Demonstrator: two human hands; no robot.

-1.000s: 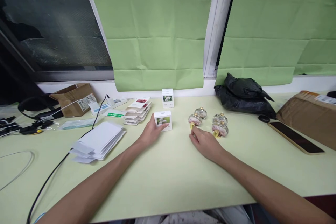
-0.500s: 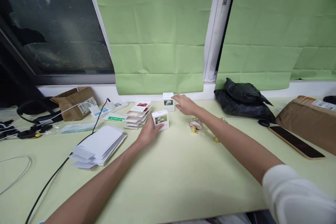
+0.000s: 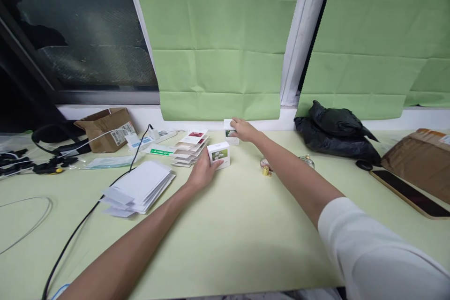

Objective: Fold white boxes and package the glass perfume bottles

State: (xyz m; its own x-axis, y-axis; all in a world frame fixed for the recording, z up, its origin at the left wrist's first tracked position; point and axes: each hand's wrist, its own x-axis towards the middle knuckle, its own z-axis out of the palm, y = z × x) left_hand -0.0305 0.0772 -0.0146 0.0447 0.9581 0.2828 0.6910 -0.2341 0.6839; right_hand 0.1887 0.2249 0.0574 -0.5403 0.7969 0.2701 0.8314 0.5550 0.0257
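Note:
My left hand [image 3: 202, 172] rests against a small white box with a flower picture [image 3: 219, 154] in the middle of the pale green table [image 3: 225, 225], fingers on its near side. My right hand [image 3: 243, 130] reaches to the back of the table and closes over a second small white box [image 3: 229, 133] by the window ledge. Small round glass bottles with gold caps [image 3: 266, 167] lie under my right forearm, partly hidden by it. A fanned stack of picture cards [image 3: 190, 147] lies just left of the boxes.
A pile of white envelopes [image 3: 138, 187] lies at the left, crossed by a black cable [image 3: 82, 225]. A torn brown carton [image 3: 105, 124], a black plastic bag [image 3: 335, 131], a phone [image 3: 409, 193] and a brown parcel [image 3: 420, 161] line the back and right.
My right hand left the glass bottles, reached to the back of the table and now grips the far white box. My left hand stayed on the near box.

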